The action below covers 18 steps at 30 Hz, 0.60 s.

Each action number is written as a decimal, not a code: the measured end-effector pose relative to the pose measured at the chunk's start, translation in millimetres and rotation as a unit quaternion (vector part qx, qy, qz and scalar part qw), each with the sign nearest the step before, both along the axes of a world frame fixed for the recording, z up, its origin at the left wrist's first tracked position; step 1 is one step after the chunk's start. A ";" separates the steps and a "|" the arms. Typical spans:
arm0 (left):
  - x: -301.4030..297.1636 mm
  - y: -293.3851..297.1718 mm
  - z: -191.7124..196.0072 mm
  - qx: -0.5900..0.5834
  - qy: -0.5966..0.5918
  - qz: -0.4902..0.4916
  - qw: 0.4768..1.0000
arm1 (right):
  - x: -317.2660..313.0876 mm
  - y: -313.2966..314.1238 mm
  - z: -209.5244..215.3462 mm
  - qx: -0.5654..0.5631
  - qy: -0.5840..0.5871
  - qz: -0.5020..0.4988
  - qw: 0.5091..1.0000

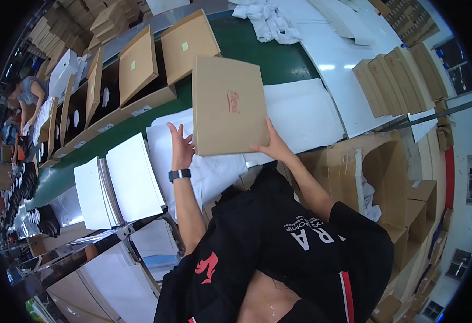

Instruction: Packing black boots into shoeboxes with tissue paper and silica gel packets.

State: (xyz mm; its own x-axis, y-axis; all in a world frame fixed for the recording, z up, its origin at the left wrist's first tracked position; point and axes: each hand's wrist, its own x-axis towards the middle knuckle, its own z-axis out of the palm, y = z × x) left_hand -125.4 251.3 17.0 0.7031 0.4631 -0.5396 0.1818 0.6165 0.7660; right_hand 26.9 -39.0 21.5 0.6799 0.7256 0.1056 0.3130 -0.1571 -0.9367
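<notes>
A closed brown cardboard box [228,116] with small red lettering on its lid is tilted up in front of me, over white sheets of paper [300,110]. My right hand [276,144] grips its near right corner, thumb along the side and fingers at the lower edge. Beside the box's left edge, my left hand [182,148] has its fingers and thumb spread, with a dark watch on the wrist. Whether those fingertips touch the box I cannot tell. More white paper [214,171] lies beneath the box.
Open shoebox-like cartons [139,67] line the green belt [241,48] ahead and left. White card stacks [131,175] stand left. Closed brown boxes [386,81] stand in a row on the right white table, above a big open carton [349,167]. A co-worker [31,91] bends at far left.
</notes>
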 end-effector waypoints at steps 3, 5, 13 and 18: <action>17.6 -1.9 22.0 0.023 0.051 -0.116 0.992 | 16.6 -16.7 -15.3 -0.010 0.029 0.011 0.999; 23.8 -24.3 18.1 0.091 0.057 -0.215 0.971 | 28.8 -45.6 -19.4 -0.044 0.015 0.031 0.998; 48.9 -141.7 -70.6 0.270 0.004 -0.114 0.956 | 41.7 -137.4 -16.5 -0.214 0.011 -0.002 0.977; 67.0 -144.6 -70.3 0.037 -0.020 -0.115 0.992 | 52.9 -144.2 -71.8 -0.044 0.117 -0.018 0.992</action>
